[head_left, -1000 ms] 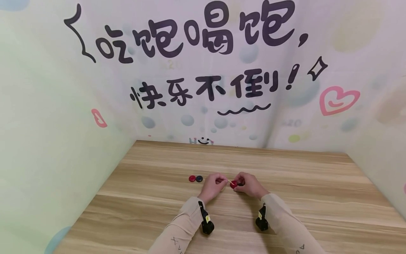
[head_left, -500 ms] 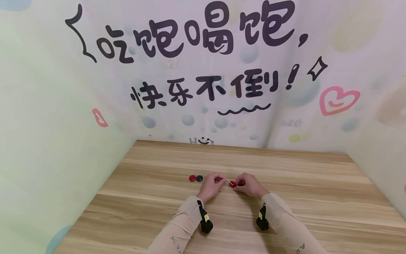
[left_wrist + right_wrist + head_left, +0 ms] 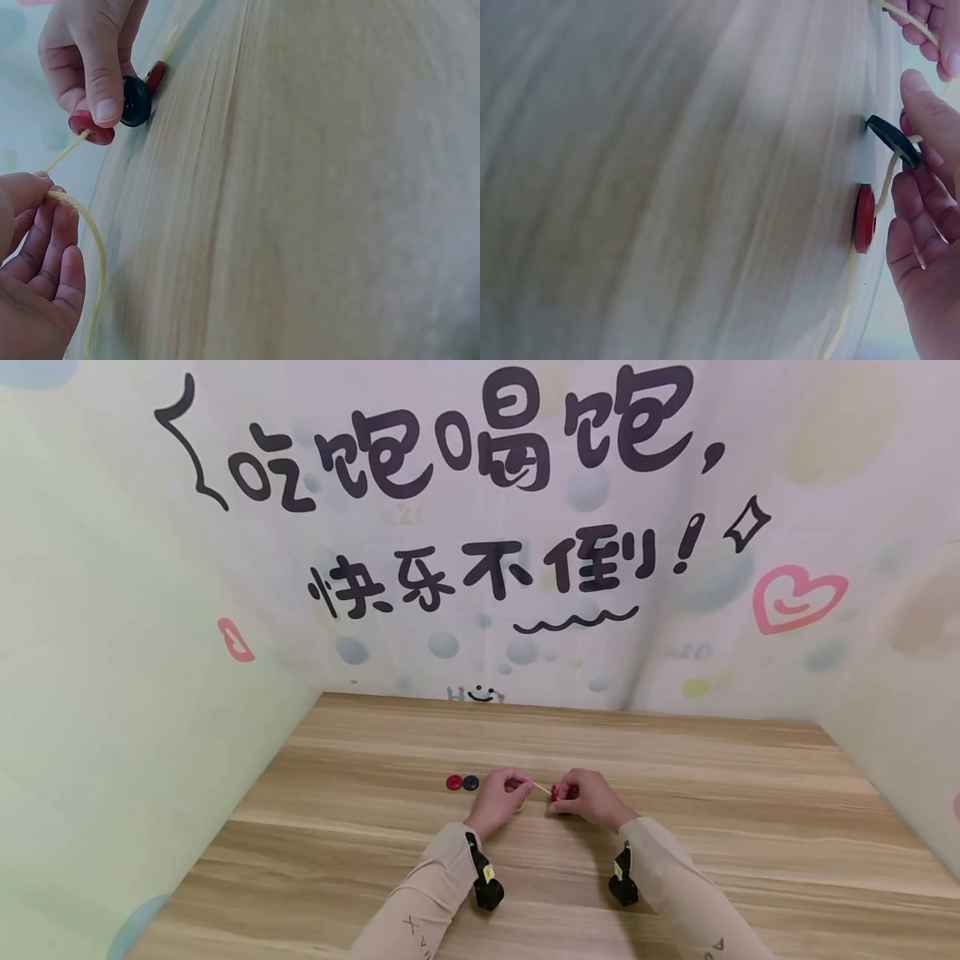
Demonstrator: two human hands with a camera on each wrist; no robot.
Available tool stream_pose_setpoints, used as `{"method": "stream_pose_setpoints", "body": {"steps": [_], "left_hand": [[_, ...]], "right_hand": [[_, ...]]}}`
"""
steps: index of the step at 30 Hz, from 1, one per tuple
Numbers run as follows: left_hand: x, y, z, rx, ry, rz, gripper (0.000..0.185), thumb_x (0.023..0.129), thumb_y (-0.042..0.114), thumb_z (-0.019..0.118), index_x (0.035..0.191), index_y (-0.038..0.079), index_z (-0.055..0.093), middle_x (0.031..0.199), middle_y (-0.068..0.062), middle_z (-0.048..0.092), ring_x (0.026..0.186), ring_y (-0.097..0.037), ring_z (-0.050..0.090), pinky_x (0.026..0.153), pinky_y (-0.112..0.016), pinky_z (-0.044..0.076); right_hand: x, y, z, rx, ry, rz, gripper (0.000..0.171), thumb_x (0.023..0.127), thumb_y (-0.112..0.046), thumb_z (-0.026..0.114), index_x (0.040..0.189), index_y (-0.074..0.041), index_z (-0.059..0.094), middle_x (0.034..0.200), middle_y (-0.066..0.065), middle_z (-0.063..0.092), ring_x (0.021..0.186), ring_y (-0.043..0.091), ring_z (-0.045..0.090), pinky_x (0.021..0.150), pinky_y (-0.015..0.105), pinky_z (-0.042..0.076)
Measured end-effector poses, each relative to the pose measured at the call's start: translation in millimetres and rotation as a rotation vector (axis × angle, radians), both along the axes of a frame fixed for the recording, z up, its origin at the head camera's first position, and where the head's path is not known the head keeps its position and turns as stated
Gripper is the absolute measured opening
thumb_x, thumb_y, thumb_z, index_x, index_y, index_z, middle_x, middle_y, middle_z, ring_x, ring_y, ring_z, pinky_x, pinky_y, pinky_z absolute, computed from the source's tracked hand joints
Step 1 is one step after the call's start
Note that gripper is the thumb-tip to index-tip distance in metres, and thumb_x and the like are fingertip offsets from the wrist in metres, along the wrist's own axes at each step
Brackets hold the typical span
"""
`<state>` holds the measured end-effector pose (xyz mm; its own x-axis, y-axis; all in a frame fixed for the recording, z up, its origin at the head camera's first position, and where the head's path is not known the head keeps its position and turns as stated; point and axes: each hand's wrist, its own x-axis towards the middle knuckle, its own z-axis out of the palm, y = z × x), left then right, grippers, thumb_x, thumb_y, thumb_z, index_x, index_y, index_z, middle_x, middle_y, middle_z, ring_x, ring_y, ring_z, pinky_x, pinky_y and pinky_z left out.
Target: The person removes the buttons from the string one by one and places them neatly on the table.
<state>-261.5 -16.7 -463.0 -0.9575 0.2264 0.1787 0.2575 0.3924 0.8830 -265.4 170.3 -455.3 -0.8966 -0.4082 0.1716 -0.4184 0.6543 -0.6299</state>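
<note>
Right hand (image 3: 588, 797) pinching buttons threaded on a yellow cord (image 3: 75, 212), a dark button (image 3: 136, 101) between red ones. Left hand (image 3: 501, 795) pinching the cord's free end just beside, mid-worktop (image 3: 712, 827). Toward the left edge, two loose buttons (image 3: 462, 782), red touching dark.

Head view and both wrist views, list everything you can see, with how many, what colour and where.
Loose buttons: two, one red and one dark, side by side on the table left of the hands.
Threaded buttons: three, red, black, red, on the cord at the right hand.
Cord: one, yellow, running between the hands.
Table: one, light wood grain.
Backdrop: pastel, black lettering, pink heart.
Wrist cameras: two, black, on beige sleeves.
Left hand: pinches the cord.
Right hand: holds the threaded buttons.
</note>
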Motion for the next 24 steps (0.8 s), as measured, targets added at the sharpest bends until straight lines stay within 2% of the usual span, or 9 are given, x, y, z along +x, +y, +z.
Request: {"method": "stream_pose_setpoints", "body": {"steps": [11, 18, 24], "left_hand": [[1.7, -0.7, 2.8, 0.001, -0.02, 0.004, 0.011, 0.085, 0.014, 0.059, 0.085, 0.004, 0.065, 0.073, 0.0, 0.058, 0.065, -0.007, 0.051, 0.059, -0.021, 0.043], [0.7, 1.9, 0.6, -0.02, -0.005, 0.003, 0.012, 0.085, 0.015, 0.059, 0.086, 0.005, 0.066, 0.075, 0.002, 0.059, 0.068, -0.006, 0.051, 0.061, -0.021, 0.043], [1.3, 4.5, 3.0, -0.032, -0.021, 0.001, 0.012, 0.085, 0.016, 0.058, 0.086, 0.006, 0.066, 0.077, 0.002, 0.059, 0.069, -0.007, 0.051, 0.061, -0.021, 0.043]], "right_hand": [[0.9, 5.3, 0.8, -0.006, 0.044, 0.061, 0.009, 0.072, -0.008, 0.072, 0.07, -0.006, 0.064, 0.072, -0.002, 0.056, 0.066, 0.007, 0.051, 0.057, 0.02, 0.043], [0.4, 0.7, 1.2, -0.033, 0.063, 0.012, 0.006, 0.076, -0.003, 0.067, 0.072, -0.006, 0.067, 0.077, 0.001, 0.06, 0.07, 0.011, 0.054, 0.059, 0.02, 0.045], [-1.2, -2.6, 1.0, -0.071, 0.045, -0.045, 0.005, 0.078, 0.0, 0.064, 0.076, -0.004, 0.067, 0.082, 0.005, 0.062, 0.073, 0.013, 0.057, 0.061, 0.022, 0.047]]}}
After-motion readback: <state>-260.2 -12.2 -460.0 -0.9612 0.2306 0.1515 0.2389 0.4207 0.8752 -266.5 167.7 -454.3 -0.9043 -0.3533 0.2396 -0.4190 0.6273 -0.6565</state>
